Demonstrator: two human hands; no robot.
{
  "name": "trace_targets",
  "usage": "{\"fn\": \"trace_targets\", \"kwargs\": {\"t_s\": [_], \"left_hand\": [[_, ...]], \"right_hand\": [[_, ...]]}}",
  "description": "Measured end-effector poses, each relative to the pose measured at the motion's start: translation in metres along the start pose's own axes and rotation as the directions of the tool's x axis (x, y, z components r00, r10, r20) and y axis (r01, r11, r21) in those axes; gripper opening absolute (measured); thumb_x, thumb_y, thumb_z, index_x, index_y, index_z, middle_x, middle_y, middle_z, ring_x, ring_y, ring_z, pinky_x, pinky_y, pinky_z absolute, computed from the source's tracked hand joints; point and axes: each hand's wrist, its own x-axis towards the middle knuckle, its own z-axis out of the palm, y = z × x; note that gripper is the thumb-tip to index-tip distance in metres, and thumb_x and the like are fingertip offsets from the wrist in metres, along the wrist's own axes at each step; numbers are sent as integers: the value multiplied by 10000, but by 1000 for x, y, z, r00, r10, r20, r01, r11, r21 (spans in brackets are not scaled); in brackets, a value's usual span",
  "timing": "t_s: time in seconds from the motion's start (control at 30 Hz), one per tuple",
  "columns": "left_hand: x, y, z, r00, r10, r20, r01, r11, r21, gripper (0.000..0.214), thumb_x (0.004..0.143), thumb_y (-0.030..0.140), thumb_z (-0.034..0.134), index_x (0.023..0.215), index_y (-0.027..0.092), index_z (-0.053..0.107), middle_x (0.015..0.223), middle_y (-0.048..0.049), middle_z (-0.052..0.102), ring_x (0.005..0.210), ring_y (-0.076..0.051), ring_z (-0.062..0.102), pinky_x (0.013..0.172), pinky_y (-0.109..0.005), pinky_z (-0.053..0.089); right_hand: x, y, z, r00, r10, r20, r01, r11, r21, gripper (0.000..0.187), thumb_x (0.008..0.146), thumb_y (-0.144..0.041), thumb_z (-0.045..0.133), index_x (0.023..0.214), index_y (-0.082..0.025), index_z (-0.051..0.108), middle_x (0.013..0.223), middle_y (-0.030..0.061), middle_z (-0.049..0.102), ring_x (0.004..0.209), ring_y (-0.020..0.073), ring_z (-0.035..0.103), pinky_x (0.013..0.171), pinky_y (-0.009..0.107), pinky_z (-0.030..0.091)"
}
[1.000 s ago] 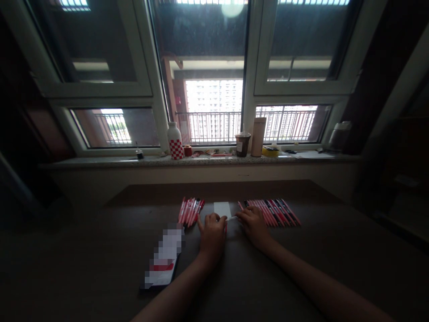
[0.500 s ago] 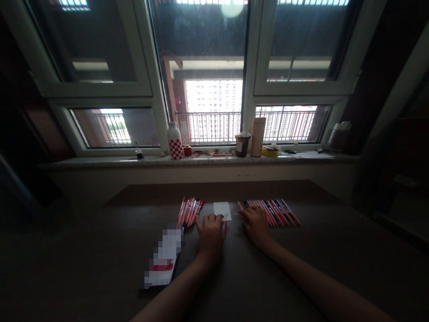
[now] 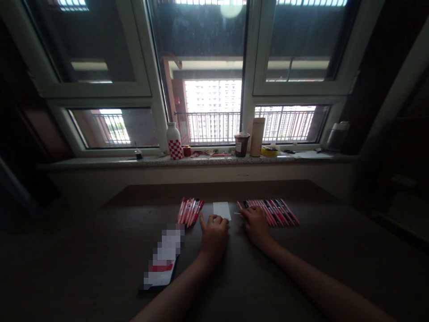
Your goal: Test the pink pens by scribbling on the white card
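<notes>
My left hand (image 3: 214, 235) rests on the dark table (image 3: 301, 268) with its fingers curled under and the thumb sticking out; what it holds is hidden. It lies just below a small white card (image 3: 221, 210) and to the right of a bundle of red and pink pens (image 3: 190, 211). My right hand (image 3: 255, 223) is closed in a pinch at the left end of a long row of red and pink pens (image 3: 275, 211). A thin pale rod (image 3: 237, 213) pokes out from its fingertips toward the card.
A flat dark item with a white and red face (image 3: 163, 261) lies left of my left forearm. The windowsill (image 3: 100, 162) behind the table carries a checked bottle (image 3: 174, 141), a cup (image 3: 242, 144), a tall flask (image 3: 258, 136) and papers (image 3: 311, 154).
The hands were joined on a pale pen part in the middle and have drawn apart. The left hand has closed over what it held; a red pen seen beside it is out of sight.
</notes>
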Motion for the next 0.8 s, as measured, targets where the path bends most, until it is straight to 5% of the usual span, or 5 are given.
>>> {"fn": "trace_targets", "kwargs": {"t_s": [0.8], "left_hand": [[2, 0, 1, 1000, 2, -1, -2, 999, 38, 163, 785, 322, 621, 917, 228, 638, 999, -29, 603, 1042, -232, 492, 1073, -646, 119]], "right_hand": [[0, -7, -6, 999, 14, 31, -13, 1000, -23, 186, 869, -188, 544, 997, -242, 668, 963, 40, 676, 996, 246, 455, 891, 373, 310]]}}
